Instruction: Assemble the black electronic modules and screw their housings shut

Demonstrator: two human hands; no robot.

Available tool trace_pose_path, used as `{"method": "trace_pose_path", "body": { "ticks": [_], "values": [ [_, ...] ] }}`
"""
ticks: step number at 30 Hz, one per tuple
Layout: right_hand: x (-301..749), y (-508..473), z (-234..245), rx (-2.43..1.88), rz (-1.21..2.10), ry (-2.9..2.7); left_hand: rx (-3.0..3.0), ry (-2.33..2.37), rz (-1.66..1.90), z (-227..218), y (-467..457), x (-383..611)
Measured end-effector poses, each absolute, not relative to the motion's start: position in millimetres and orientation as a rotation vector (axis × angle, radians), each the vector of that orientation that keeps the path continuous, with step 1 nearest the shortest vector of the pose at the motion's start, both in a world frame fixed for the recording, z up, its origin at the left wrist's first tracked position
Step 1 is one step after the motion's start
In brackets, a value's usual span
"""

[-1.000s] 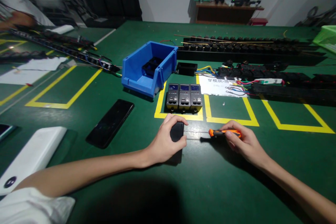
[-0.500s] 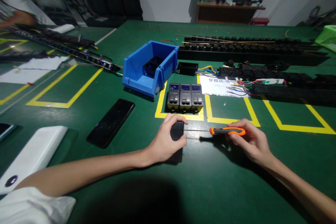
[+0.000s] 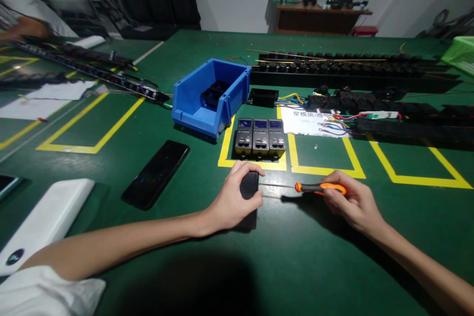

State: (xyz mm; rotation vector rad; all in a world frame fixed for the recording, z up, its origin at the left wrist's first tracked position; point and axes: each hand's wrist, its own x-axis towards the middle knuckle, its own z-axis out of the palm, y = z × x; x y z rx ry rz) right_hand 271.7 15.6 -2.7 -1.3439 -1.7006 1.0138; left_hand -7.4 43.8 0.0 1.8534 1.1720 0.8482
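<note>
My left hand [image 3: 234, 197] grips a small black box-shaped module [image 3: 250, 186] against the green table, thumb and fingers wrapped around its sides. In my right hand [image 3: 356, 202] is an orange and black screwdriver [image 3: 314, 187], pinched by the handle and lying level. Its thin shaft points left, with the tip at the module's right face; the exact contact point is too small to make out. Just beyond my left hand stand three dark modules [image 3: 260, 137] with small screens and sockets, side by side within a yellow taped outline.
A blue bin [image 3: 211, 96] with black parts inside stands behind. A black phone [image 3: 156, 174] and a white power bank [image 3: 48, 222] lie to the left. Black strips with wires [image 3: 388, 103] and a printed sheet [image 3: 314, 123] are at the right. Another person's arm [image 3: 25, 29] is far left.
My right-hand fingers have shifted on the screwdriver handle, and the handle shows turned about its axis. My left hand and the module stay put.
</note>
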Motion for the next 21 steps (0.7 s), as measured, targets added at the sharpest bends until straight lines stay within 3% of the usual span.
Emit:
{"method": "trace_pose_path", "body": {
  "ticks": [9,21],
  "values": [
    [269.9,17.9,-9.4,-1.466,1.034,-1.739,1.851,1.154,0.835,1.5,40.2,-7.6],
    [273.7,18.4,-14.0,-1.218,0.925,-1.753,1.847,1.160,0.870,-0.7,44.7,-8.7]
  ]
}}
